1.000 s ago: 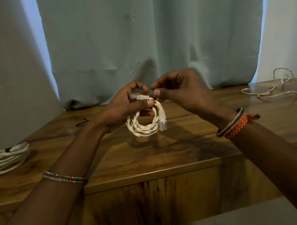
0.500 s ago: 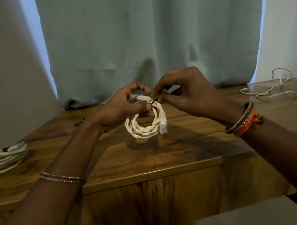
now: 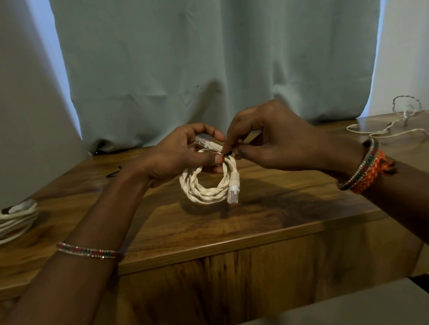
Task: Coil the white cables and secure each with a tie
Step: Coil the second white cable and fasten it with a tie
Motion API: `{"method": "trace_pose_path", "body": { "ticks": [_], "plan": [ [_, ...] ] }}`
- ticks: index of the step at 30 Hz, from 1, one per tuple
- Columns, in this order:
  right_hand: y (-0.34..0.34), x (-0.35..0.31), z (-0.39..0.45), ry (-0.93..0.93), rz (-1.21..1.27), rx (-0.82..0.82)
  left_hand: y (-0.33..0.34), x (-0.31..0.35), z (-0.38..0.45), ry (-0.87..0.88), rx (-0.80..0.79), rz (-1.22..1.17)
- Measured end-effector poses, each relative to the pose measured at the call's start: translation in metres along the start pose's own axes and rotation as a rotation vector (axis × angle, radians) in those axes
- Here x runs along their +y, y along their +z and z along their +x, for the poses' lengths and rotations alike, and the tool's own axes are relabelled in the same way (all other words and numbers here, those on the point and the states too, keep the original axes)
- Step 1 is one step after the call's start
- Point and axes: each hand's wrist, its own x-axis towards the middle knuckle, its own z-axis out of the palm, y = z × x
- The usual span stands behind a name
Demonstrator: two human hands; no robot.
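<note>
Coiled white network cable (image 3: pixel 204 185) gripped by left hand (image 3: pixel 181 156) keeping loops bunched; right hand (image 3: pixel 276 140) pinches thin black tie (image 3: pixel 227 153), probably twisting it.

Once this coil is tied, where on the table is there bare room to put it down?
Bare wood lies below the held coil, toward the table's front edge, and right of it before the loose cable. The left end is crowded: tied bundle, spare tie.

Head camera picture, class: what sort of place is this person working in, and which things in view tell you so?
Probably a room in a home, not a workshop: a wooden table stands against pale curtains with daylight at their edges, and white cables lie on it.
</note>
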Motion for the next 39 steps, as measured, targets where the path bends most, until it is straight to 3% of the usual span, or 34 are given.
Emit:
{"method": "trace_pose_path", "body": {
  "ticks": [10,20,32,39],
  "plan": [
    [-0.0009,0.0004,0.0021,0.061,0.118,0.012,-0.0025,-0.0002,-0.0003,-0.026,0.001,0.027],
    [0.0042,-0.0009,0.0034,-0.075,-0.133,-0.005,-0.0034,-0.0030,0.0001,-0.053,0.013,0.045],
    [0.0053,0.0032,0.0048,-0.093,-0.254,-0.077,0.0026,0.0001,-0.0018,-0.078,0.014,0.056],
    [0.0029,0.0030,0.0039,0.021,-0.031,-0.066,0.0026,-0.0005,-0.0014,-0.106,-0.005,0.084]
  ]
}}
